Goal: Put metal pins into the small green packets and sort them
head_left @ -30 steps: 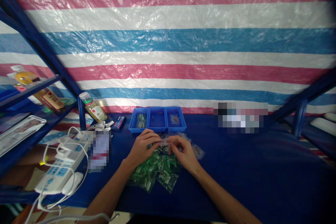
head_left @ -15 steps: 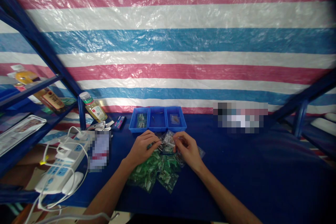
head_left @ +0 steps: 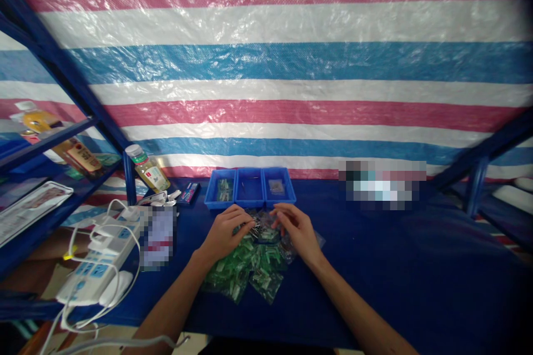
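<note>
My left hand point(head_left: 230, 231) is closed, fingers curled and pressed together beside a small bunch of thin metal pieces point(head_left: 257, 226). Whatever lies between its fingertips is too small to make out. Opposite it, my right hand point(head_left: 296, 231) hovers over clear plastic packets point(head_left: 268, 232), its thumb and fingers bent but apart, with nothing visible in them. Nearer me spreads a heap of small packets with green pieces point(head_left: 233, 266). Just beyond both hands stands a blue tray point(head_left: 250, 203) in three compartments: green packets on the left, a thin piece in the middle, a small packet on the right.
A white power strip point(head_left: 89, 269) with tangled cables lies at the left. Behind it are a drink bottle point(head_left: 150, 171) and a small dark blue box point(head_left: 190, 193). Blue metal frame bars point(head_left: 474, 188) flank the blue table point(head_left: 395, 266); a striped sheet point(head_left: 291, 61) hangs behind.
My right hand's fingers have parted and shifted slightly up and left. The crinkled clear packet at its fingertips is no longer raised there. My left hand has hardly moved.
</note>
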